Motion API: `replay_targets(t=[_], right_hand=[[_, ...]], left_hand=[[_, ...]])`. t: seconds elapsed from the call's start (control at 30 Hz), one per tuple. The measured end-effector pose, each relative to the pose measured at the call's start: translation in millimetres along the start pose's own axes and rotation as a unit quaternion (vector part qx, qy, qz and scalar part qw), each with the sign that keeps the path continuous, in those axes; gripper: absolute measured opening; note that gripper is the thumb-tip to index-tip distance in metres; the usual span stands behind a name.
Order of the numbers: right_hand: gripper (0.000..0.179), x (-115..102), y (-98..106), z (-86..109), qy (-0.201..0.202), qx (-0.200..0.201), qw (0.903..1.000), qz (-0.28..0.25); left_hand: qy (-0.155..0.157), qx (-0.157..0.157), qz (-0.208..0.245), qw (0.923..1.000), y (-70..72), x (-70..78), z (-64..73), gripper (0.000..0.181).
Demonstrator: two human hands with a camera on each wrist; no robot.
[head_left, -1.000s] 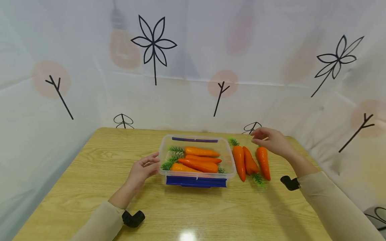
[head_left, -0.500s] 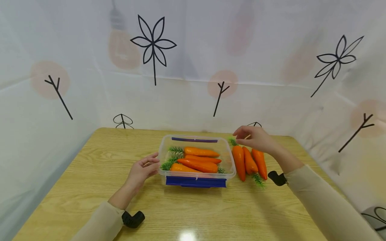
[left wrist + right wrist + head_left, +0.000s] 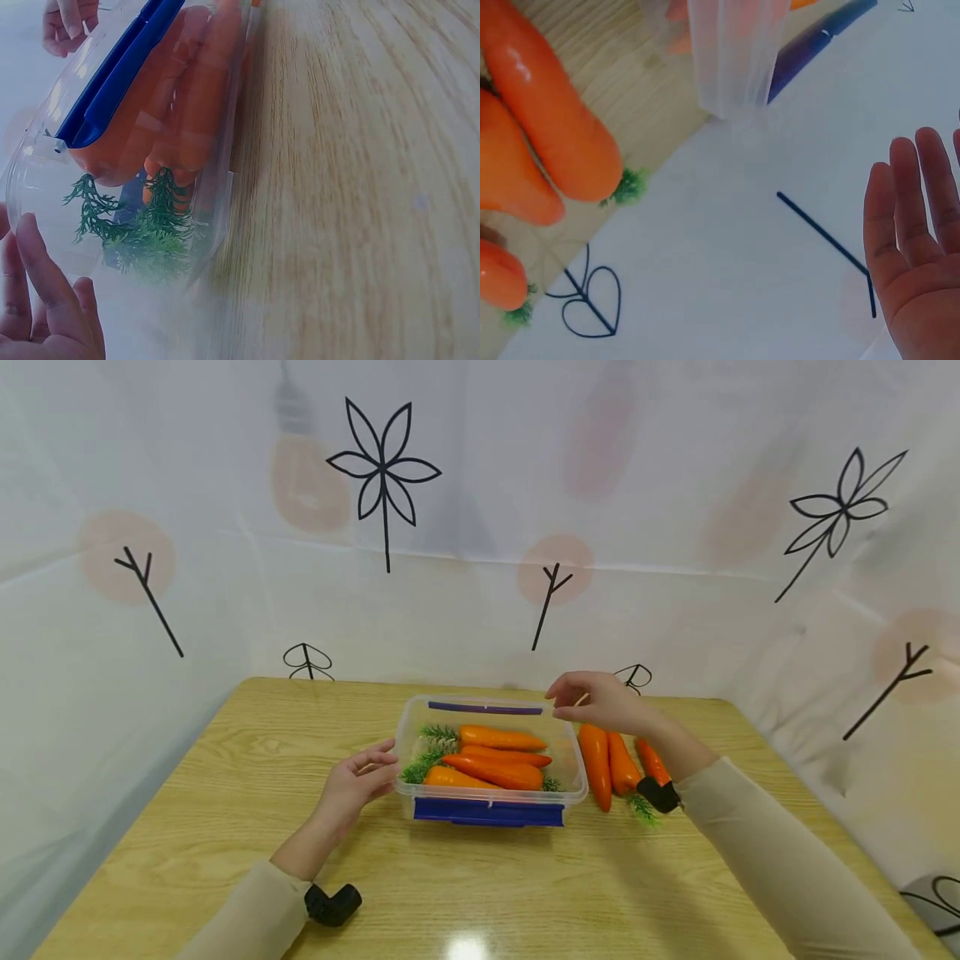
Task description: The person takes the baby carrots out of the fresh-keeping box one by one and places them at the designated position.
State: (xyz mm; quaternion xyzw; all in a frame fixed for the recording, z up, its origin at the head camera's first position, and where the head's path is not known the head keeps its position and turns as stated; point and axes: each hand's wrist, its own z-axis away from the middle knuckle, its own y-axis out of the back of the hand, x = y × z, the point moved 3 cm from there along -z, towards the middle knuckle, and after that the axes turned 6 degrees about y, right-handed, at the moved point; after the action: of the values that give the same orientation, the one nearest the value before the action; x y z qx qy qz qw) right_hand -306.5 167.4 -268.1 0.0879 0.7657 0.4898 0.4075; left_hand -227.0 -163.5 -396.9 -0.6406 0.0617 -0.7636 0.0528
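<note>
In the head view, the clear container (image 3: pixel 450 794) sat on the wooden table (image 3: pixel 480 877) with 4 orange carrots (image 3: pixel 495 772) visible inside, most of their leafy ends to the left. The left hand (image 3: pixel 352 785) was at its left wall, fingers loosely bent and gripping nothing. The right hand (image 3: pixel 600 700) hung over the far right corner, fingers relaxed and slightly curved, with nothing seen in them. Just right of the container lay 3 loose carrots (image 3: pixel 595 767), 1 of them partly hidden by the right forearm and its black wrist mount (image 3: pixel 658 795). A dip of that arm could have knocked a carrot aside; whether they touched, I could not tell.

In the left wrist view, the fingertips (image 3: pixel 28 225) seemed to rest lightly against the clear wall near the rim. So slight a contact would probably not have steadied the container, and a bump from the opposite side could have slid or turned it.

In the right wrist view, the palm was bare and the fingers nearly straight; the thumb was out of frame. Of the loose carrots, 2 lay close together, so disturbing 1 might have rolled its smooth, rounded neighbour.
</note>
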Motion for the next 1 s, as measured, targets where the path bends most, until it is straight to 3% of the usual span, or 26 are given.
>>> replay_targets(t=[0.6, 1.0], right_hand=[[0.027, -9.9, -26.6, -36.1, 0.036, -0.085, 0.9951, -0.038], [0.028, -16.7, -45.7, -58.4, 0.058, -0.146, 0.9868, -0.042]], left_hand=[[-0.003, 0.0, 0.0, 1.0, 0.1, -1.7, 0.4, 0.009], [-0.002, 0.005, 0.0, 1.0, -0.4, -0.4, -0.4, 0.016]])
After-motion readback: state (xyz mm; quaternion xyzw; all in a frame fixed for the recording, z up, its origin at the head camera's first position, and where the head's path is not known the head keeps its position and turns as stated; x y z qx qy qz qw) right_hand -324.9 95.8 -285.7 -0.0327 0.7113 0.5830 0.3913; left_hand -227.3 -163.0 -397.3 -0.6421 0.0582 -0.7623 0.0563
